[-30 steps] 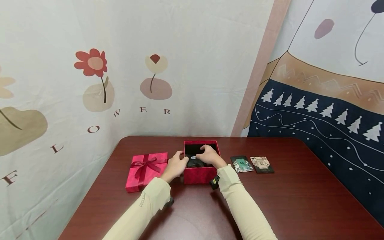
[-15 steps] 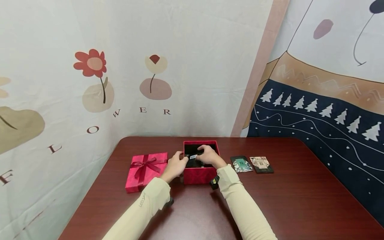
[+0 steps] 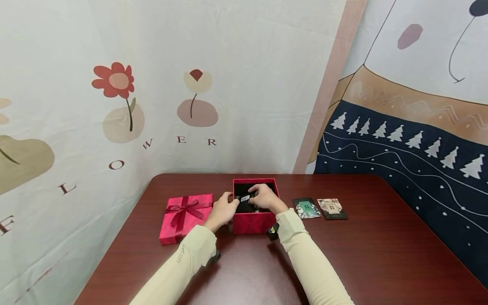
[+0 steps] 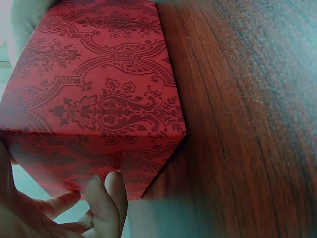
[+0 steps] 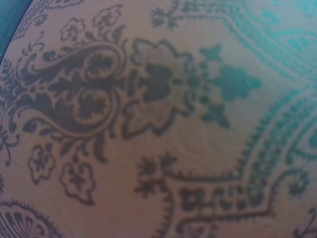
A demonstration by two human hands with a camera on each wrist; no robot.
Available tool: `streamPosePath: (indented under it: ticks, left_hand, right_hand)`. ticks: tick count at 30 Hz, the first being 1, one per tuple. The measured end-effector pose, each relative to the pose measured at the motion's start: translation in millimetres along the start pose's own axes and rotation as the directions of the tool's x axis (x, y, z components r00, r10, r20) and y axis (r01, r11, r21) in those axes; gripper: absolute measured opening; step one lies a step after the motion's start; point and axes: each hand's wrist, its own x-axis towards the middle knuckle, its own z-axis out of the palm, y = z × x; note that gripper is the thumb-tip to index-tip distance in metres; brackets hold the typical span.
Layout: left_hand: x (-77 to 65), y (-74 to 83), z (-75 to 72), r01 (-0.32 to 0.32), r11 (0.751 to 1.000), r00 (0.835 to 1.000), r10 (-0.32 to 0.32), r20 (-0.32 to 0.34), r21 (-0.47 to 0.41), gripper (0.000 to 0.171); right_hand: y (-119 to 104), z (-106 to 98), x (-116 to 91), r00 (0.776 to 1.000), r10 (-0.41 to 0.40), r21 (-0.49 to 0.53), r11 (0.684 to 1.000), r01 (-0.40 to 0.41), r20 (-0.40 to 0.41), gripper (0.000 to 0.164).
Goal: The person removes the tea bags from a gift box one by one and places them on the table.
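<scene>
Red box (image 3: 251,223), left hand (image 3: 223,210) gripping its left wall, right hand (image 3: 267,199) angled down inside, its hold unclear

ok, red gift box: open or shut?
Open. The head view shows the red gift box with its black interior exposed; the lid with the ribbon bow lies off it, on the table.

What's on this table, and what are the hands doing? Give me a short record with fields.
Box: red, open, on a brown table
Left hand: holds the box's left side
Right hand: in the box, at a dark item with white label; grip unclear
Lid: red, bow on top, left of box
Packets: two, right of box
</scene>
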Motion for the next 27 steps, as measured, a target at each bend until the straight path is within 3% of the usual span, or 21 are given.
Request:
streamPosePath:
  ticks: [27]
  left_hand:
    - [-0.7,0.1,0.0,0.000,1.000,1.000,0.000,-0.005,0.008,0.053]
  right_hand:
    - [-15,-21,-9,0.997,-0.072,0.070,0.995,0.074,-0.040,0.038]
